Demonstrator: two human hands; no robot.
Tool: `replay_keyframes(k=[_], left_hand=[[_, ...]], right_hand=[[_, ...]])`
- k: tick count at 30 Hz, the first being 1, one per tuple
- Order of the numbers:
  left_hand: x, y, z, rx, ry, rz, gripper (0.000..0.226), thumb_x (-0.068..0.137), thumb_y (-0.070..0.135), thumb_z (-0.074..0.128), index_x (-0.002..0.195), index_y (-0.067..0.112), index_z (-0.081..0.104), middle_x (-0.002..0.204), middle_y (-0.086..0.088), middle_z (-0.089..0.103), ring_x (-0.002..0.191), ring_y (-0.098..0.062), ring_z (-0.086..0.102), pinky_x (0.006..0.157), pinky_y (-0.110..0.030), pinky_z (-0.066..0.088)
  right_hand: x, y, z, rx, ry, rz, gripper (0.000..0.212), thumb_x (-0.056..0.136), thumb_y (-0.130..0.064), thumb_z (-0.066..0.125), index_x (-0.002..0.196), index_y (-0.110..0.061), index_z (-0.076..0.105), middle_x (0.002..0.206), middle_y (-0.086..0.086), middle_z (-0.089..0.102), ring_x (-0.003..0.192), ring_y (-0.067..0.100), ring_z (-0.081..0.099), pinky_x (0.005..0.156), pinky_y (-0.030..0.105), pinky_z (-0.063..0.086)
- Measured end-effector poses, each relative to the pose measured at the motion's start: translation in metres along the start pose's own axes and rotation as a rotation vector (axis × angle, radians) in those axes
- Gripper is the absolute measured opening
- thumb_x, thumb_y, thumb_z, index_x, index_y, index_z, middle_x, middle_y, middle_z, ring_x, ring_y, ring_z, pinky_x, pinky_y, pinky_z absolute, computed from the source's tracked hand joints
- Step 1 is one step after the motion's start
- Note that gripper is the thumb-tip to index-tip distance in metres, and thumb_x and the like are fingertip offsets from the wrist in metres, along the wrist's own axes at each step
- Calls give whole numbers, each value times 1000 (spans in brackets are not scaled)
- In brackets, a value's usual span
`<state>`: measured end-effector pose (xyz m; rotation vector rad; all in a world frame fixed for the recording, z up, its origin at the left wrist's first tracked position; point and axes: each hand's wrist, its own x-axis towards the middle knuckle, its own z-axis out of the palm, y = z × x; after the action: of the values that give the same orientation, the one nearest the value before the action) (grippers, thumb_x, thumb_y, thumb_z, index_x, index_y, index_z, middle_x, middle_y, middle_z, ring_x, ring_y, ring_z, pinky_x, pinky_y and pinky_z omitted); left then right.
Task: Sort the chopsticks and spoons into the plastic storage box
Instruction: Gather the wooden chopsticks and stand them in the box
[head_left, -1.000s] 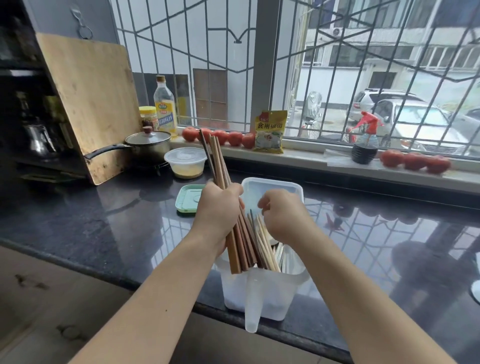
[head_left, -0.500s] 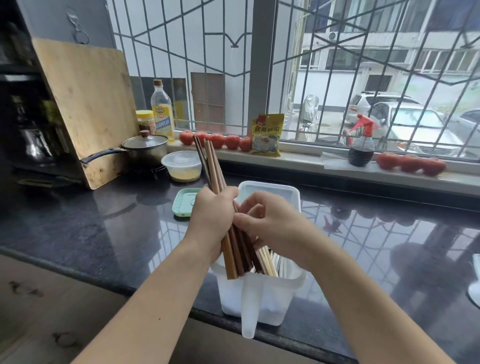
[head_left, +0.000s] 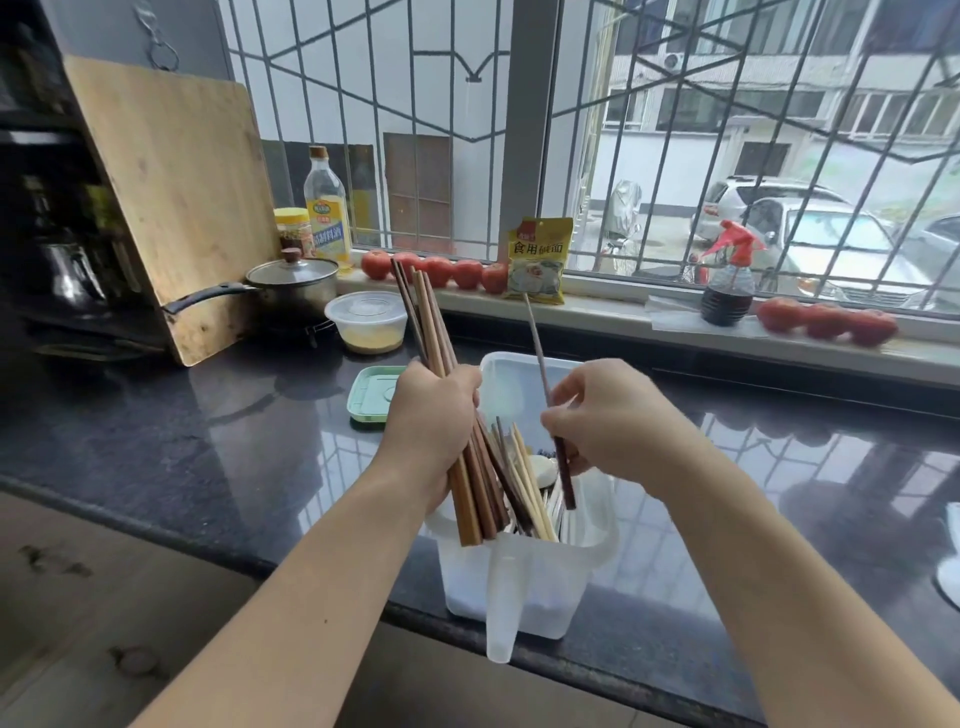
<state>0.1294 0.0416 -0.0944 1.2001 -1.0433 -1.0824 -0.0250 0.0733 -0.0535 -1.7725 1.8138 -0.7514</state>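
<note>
L hand (head_left: 431, 415) fisted round a bundle of brown wooden chopsticks (head_left: 470, 480); thin tips fan up and away toward the window, thick butt ends hang down over the near-left rim of the plastic storage box (head_left: 524, 592). R hand (head_left: 605, 415) pinches a single dark chopstick (head_left: 550, 410) btwn thumb and fingers, held steeply tilted, pale tip up toward the window, dark butt end down over the box opening, apart from the L bundle. Box: translucent white, stands at the near edge of the dark glossy tabletop (head_left: 208, 447), w/ a spout-like channel on its near face. Inside it, btwn the two hands: paler bamboo chopsticks (head_left: 527, 483) leaning, plus a white rounded piece that may be a spoon, cannot tell for sure; box contents below that too blurred to sort out. Just beyond the L hand, on the tabletop: green lid (head_left: 374, 397), flat. Farther back-left: lidded clear plastic container (head_left: 366, 322) w/ yellowish contents, lidded steel saucepan (head_left: 293, 286) w/ black handle, wooden cutting board (head_left: 171, 202) leaning upright. On the windowsill (head_left: 623, 312): oil bottle (head_left: 326, 208), yellow-capped jar (head_left: 293, 231), row of tomatoes (head_left: 452, 270), yellow packet (head_left: 540, 260), red-topped spray bottle (head_left: 727, 275), second group of tomatoes (head_left: 826, 319) at right.
</note>
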Motion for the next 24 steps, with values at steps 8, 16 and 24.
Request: replay_keyframes(k=[8, 16, 24], left_hand=[[5, -3, 2, 19, 6, 14, 5, 95, 17, 56, 92, 13, 56, 70, -4, 51, 63, -20, 52, 64, -37, 48], [8, -5, 1, 29, 12, 4, 10, 94, 22, 57, 99, 13, 58, 74, -5, 54, 68, -21, 55, 66, -39, 47], [6, -5, 0, 31, 16, 10, 12, 97, 20, 56, 104, 11, 58, 77, -7, 54, 67, -20, 56, 66, -37, 51]], right_hand=[[11, -10, 37, -738, -398, -67, 15, 83, 9, 54, 78, -6, 55, 84, 13, 65, 65, 25, 58, 66, 35, 55], [17, -8, 45, -732, -480, -45, 25, 85, 10, 56, 106, 0, 66, 98, 15, 70, 87, 34, 72, 83, 41, 61], [14, -2, 57, -848, -480, -98, 35, 92, -4, 55, 66, -16, 36, 64, 5, 45, 62, 28, 51, 78, 40, 55]])
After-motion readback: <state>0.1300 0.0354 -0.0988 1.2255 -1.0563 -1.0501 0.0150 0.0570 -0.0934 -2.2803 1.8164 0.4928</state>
